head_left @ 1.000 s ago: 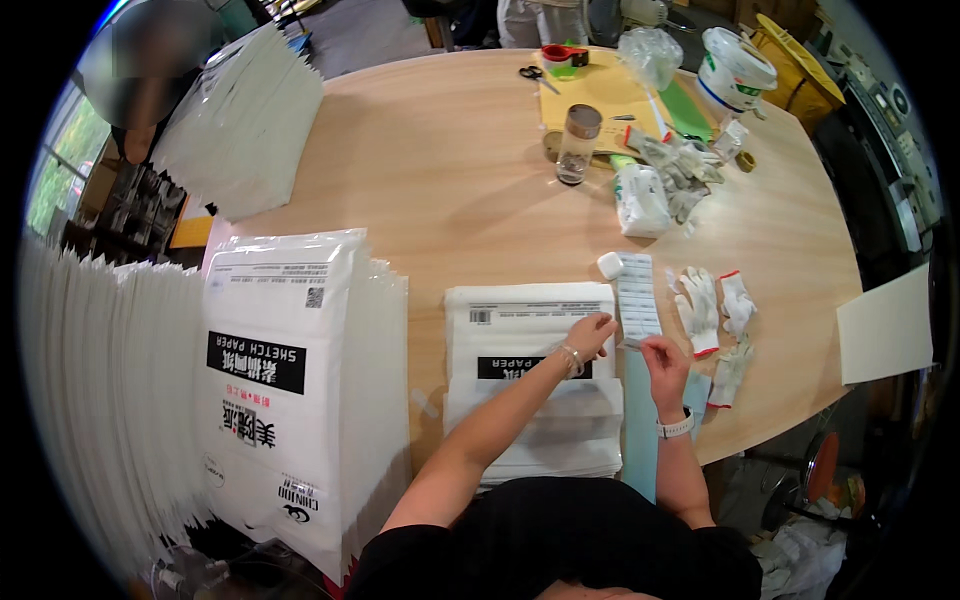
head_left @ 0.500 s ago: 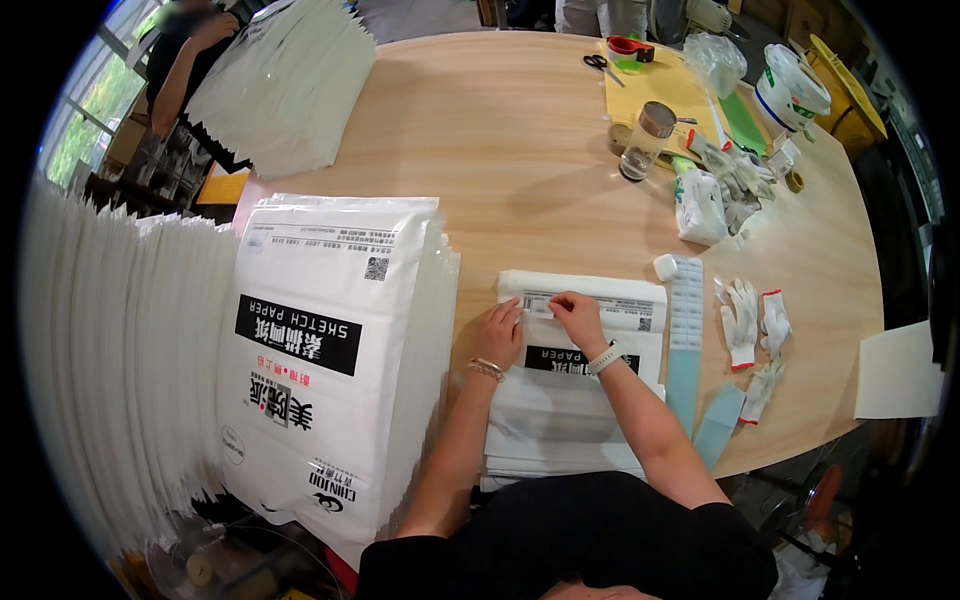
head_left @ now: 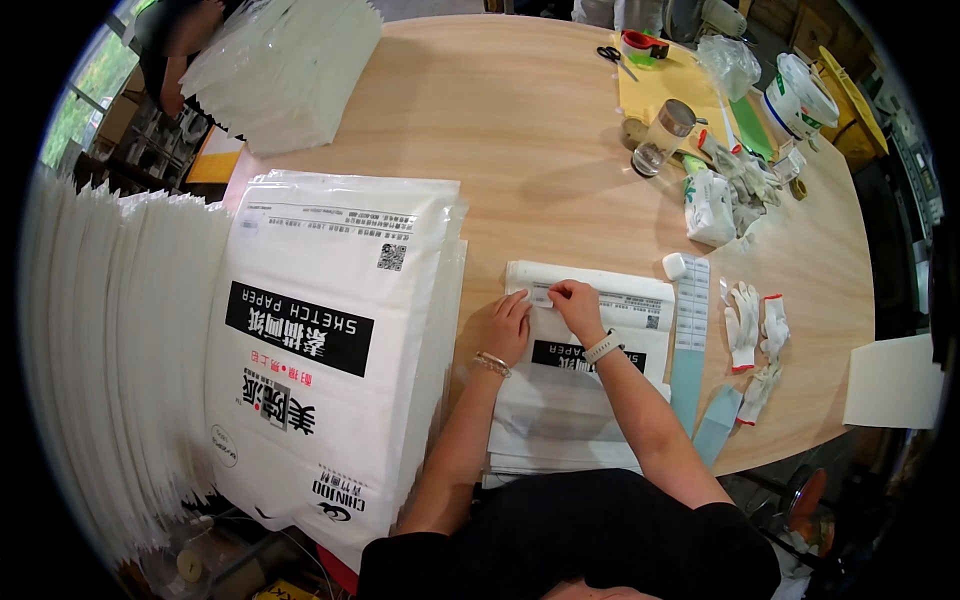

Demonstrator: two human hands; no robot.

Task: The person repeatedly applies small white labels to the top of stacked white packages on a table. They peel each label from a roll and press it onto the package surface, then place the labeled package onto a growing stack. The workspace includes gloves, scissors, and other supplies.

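Observation:
A white printed plastic paper bag (head_left: 640,315) lies on a flat stack of similar bags in front of me. My left hand (head_left: 510,328) rests on its upper left part, fingers lying flat and close together. Just to the right, my right hand (head_left: 577,310) has thumb and forefinger pinched at the edge of a small pale label (head_left: 540,297) near the bag's top. The label sits between the two hands' fingertips. A blue-backed strip of labels (head_left: 690,320) lies along the bag's right side.
Tall stacks of white bags (head_left: 130,350) and a large printed bag pile (head_left: 300,400) stand at the left. Gloves (head_left: 742,325), a glass jar (head_left: 663,138), scissors (head_left: 610,54) and a white bucket (head_left: 798,97) are at the right. Another person (head_left: 180,45) stands behind a far-left stack (head_left: 280,75).
My view has shifted slightly. My right fingertips have come a little closer to the label and my left hand. The far-left person's hand has moved lower beside the stack.

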